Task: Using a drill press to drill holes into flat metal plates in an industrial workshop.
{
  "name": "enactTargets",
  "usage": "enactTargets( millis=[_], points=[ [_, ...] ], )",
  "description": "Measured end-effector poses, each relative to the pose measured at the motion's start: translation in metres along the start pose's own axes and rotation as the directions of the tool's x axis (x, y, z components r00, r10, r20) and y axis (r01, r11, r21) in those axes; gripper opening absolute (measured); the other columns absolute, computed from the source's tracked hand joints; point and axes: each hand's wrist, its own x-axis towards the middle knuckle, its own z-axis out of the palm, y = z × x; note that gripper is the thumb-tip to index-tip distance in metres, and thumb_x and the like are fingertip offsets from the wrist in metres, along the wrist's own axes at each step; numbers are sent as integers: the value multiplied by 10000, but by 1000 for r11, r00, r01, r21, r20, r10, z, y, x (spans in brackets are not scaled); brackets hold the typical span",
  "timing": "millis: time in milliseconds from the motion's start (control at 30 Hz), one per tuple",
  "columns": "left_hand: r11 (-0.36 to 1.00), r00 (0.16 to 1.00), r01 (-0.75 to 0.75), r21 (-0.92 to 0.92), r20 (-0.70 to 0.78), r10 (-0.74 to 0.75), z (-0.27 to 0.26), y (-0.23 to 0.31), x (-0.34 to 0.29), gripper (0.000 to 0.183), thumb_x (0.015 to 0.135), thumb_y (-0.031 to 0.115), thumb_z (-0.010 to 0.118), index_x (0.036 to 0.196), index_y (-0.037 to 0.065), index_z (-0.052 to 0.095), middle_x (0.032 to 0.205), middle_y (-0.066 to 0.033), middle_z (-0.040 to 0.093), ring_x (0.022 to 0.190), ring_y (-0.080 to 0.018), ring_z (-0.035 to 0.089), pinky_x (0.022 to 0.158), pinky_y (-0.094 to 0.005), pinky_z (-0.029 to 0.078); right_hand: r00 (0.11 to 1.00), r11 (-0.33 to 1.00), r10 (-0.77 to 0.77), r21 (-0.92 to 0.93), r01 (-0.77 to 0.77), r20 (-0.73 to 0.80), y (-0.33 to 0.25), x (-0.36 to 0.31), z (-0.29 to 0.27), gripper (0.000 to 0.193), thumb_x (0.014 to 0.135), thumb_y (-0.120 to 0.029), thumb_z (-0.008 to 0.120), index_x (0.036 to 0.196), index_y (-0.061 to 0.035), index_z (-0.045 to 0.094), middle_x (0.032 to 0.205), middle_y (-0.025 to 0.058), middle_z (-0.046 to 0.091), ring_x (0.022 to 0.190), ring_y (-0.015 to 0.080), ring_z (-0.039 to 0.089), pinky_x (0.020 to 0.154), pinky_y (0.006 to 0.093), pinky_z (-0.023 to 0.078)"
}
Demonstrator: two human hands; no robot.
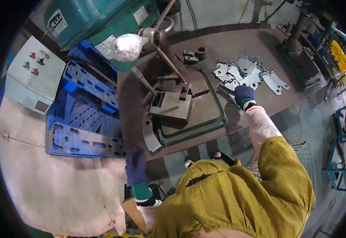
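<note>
My right hand (244,93), in a dark blue glove with a green cuff, is at the near edge of a pile of flat grey metal plates (236,73). Its fingers look closed on a long metal plate (227,94) whose end sticks out to the left. Blurred by motion, my left hand (136,163) in the same kind of glove hangs by the table's near left edge, its fingers not clear. Just beyond it, a curved metal plate (151,137) lies at the corner of the green-rimmed machine base (216,123). On that base stands a steel block die (173,107).
A green press (101,23) with a lever rod and a plastic-wrapped knob (128,47) rises behind the die. Left are a control box (34,75) and blue plastic pallets (85,139). A small ring (200,52) sits at the table's back; a wire basket (304,154) stands right of me.
</note>
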Motion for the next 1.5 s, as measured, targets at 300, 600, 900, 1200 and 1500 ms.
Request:
enactTargets(
  millis=[300,600,900,1200,1500],
  points=[
    [713,768,499,-492,632,-101,92,82,19,447,1001,315,449,1353,47,512,1364,-175,533,1198,-294,568,1028,-420,453,754,823,-563,-150,547,-339,-2,-69,-121,337,788,-182,651,1118,-132,602,804,29,600,742,248,591,666,426,472],
    [373,509,789,-487,859,45,97,38,47,422,994,317,507,1247,-13,580,1135,-160,665,973,-249,670,854,-444,564,202,483,-735,-291,826,-647,-122,-107,-171,462,746,-134,685,1201,-93,620,888,58,624,835,220,623,730,394,515],
    [770,896,409,-490,378,-235,99,-59,60,470,889,362,700,1158,-15,621,1029,-130,657,880,-180,659,766,-324,567,844,828,-535,224,514,44,-116,-59,-201,453,911,-312,600,1273,-41,566,1108,133,660,984,298,642,916,426,478],
    [384,886,436,-814,315,-340,122,-27,99,368,898,345,697,1092,49,596,892,-119,681,722,-226,682,607,-324,604,658,-502,-753,623,-600,27,-187,-47,-327,624,966,-526,488,1312,-10,547,1126,119,672,1016,236,653,912,394,516],
    [568,807,580,-584,321,-495,127,-8,121,395,841,418,739,953,46,671,936,-114,685,793,-223,673,628,-335,602,579,-568,-815,166,-806,21,-216,-37,-373,453,947,-396,592,1184,-10,580,1077,200,665,965,331,666,887,505,542]
  ],
)
